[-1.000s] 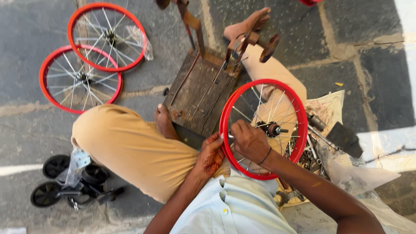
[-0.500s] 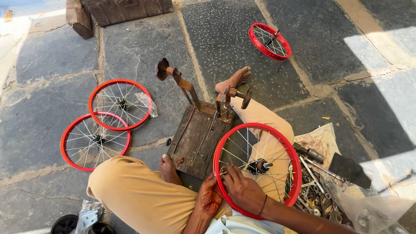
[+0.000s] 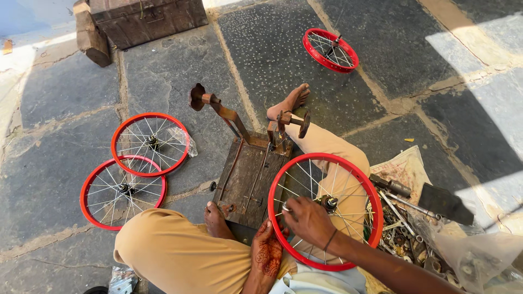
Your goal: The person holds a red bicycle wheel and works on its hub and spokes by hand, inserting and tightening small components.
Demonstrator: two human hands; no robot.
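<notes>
The red-rimmed spoked wheel [image 3: 325, 209] stands on the person's lap, near and right in the scene. The right hand [image 3: 308, 222] has its grip curled over the spokes beside the metal hub [image 3: 328, 203]. The left hand [image 3: 266, 252] closes on the rim's near left edge. A worn wooden truing stand [image 3: 246, 179] sits just left on the stone floor [image 3: 71, 92].

Grey stone floor [image 3: 65, 92], three red spoked wheels [image 3: 150, 144] laid on it, wooden stand [image 3: 248, 182], scattered tools [image 3: 400, 218]
</notes>
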